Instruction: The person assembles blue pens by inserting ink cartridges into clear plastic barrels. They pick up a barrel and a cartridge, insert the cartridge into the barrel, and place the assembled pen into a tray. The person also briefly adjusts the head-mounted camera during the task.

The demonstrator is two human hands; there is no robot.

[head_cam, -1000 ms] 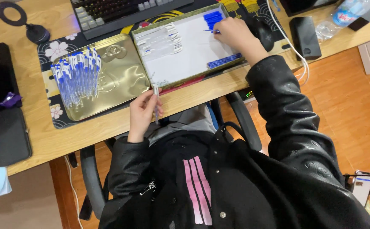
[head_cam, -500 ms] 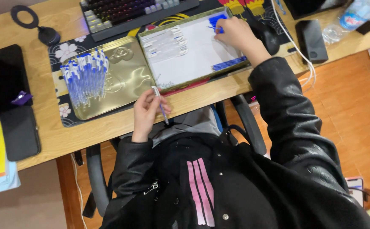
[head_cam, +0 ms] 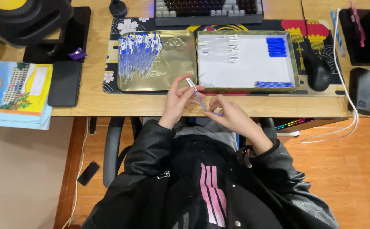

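I see the left hand point(head_cam: 177, 101) pinching a clear pen barrel point(head_cam: 192, 85), right hand point(head_cam: 231, 116) gripping its blue refill point(head_cam: 208, 109), axis slanting down-right.

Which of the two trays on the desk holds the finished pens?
The gold tray, left of the white-lined tray: capped blue pens are piled in it, while the other holds only separate barrels, caps and refills.

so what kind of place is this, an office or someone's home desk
Most likely a home computer desk doing double duty as a small assembly bench. A keyboard and mouse sit on a patterned desk mat, while both hands, left hand and right hand, hold a pen in front of trays of pen parts.
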